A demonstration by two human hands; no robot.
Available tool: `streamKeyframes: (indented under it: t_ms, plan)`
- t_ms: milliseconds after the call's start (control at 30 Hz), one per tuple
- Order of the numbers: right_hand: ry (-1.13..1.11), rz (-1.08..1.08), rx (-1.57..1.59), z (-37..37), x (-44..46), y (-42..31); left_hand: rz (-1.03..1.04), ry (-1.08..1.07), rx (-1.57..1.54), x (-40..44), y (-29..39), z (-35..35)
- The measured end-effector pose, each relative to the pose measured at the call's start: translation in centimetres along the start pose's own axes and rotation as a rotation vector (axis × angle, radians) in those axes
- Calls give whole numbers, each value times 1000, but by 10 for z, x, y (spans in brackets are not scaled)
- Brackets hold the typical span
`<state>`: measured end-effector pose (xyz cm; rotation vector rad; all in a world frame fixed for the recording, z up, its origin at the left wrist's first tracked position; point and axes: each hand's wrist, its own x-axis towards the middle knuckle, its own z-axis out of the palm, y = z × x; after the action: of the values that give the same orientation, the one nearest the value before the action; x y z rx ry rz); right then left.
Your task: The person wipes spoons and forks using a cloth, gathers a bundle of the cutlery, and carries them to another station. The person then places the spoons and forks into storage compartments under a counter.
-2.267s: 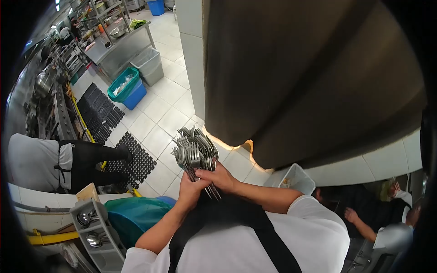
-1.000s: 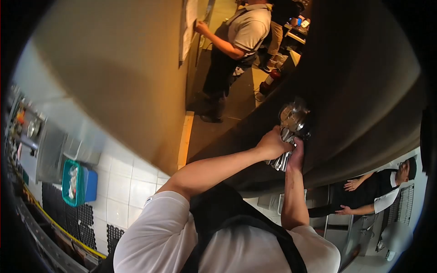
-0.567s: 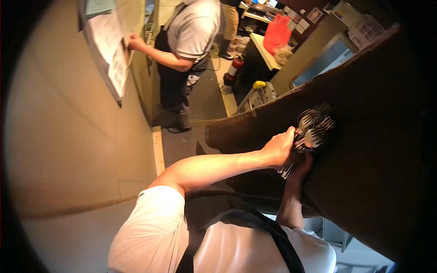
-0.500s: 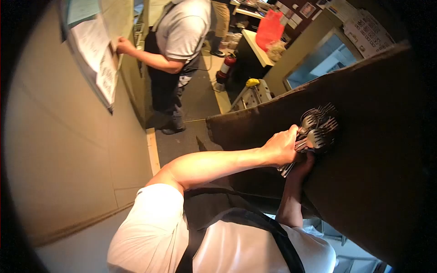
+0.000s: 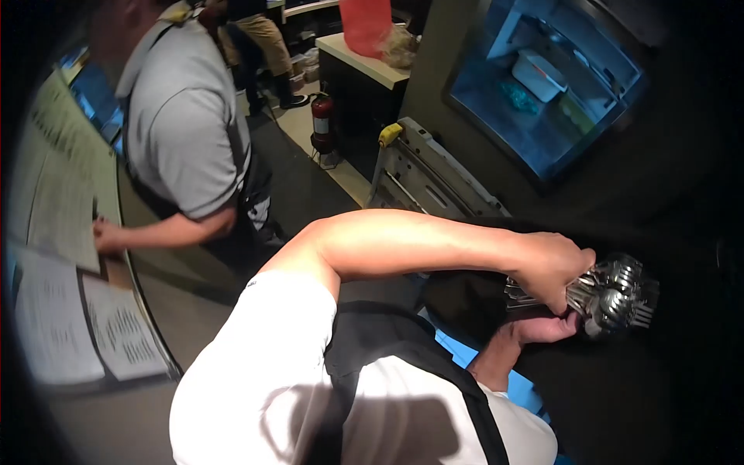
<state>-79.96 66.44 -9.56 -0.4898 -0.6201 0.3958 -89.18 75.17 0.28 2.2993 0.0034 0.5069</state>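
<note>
A bunch of forks and spoons (image 5: 616,301) is at the right of the view, with the rounded spoon bowls and fork tines pointing right. My left hand (image 5: 552,270) is closed round the handles from above. Below it, my right hand (image 5: 546,328) is closed against the underside of the same bunch. Some handle ends (image 5: 523,293) stick out between the two hands, on the left. Fingers of both hands partly hide the middle of the handles.
A person in a grey shirt (image 5: 182,139) stands at left, one hand on papers (image 5: 62,209). Beyond are a fire extinguisher (image 5: 322,116), a folded ladder (image 5: 434,167) with a yellow cap, a counter (image 5: 364,63) bearing a red bag (image 5: 366,27), and a wall opening (image 5: 504,101).
My view has shifted, bringing the other person and the papers closer on the left. Both hands and the cutlery now appear lower and farther right; spoon bowls now show among the forks.
</note>
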Motion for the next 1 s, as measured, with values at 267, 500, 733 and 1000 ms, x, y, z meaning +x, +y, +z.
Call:
streamKeyframes:
  t_ms: [267, 500, 733, 1000]
  plan:
    - [60, -98, -26, 37, -25, 93, 92, -377, 58, -22, -60, -74]
    - [40, -91, -56, 58, 19, 192, 317, -435, 98, 1, -127, -138]
    - [-39, 3, -2, 75, 108, 310, 198, -241, 64, 32, -254, -229]
    - [-99, 157, 33, 104, 160, 403, -70, 49, -159, 5, -359, -312]
